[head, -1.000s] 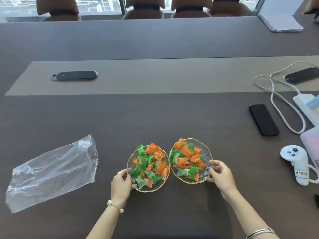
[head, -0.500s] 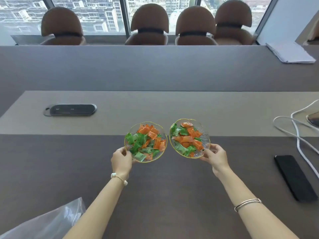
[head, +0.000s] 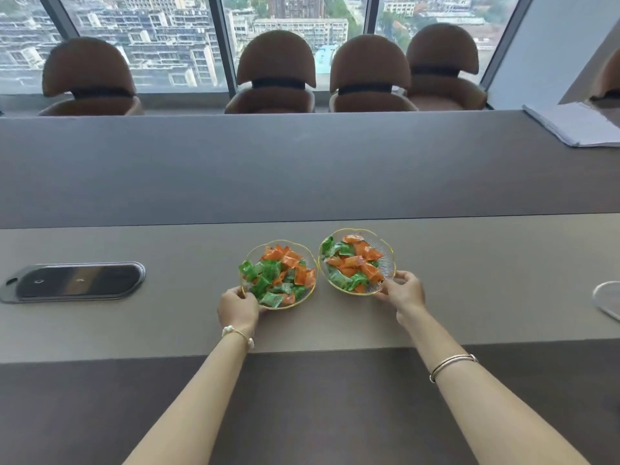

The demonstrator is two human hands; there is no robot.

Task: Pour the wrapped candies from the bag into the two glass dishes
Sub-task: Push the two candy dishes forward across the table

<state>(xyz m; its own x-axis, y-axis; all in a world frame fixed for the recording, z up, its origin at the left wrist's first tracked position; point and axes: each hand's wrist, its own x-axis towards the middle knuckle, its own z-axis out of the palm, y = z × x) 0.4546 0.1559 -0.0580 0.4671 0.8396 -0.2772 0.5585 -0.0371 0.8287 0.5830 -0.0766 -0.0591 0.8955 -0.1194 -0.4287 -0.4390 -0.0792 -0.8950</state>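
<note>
Two dishes of candies sit on the desk (head: 134,330); left hand (head: 237,307) grips the left dish (head: 310,290), right hand (head: 406,293) the right dish (head: 385,250).

white cable (head: 605,302) cut off at rt edge

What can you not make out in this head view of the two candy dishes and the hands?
- Bag: not in the head view.
- Left hand fingertips: hidden under the left dish.
- Whether the right dish rests on the table: unclear.
- White object: cut by the right edge.
</note>
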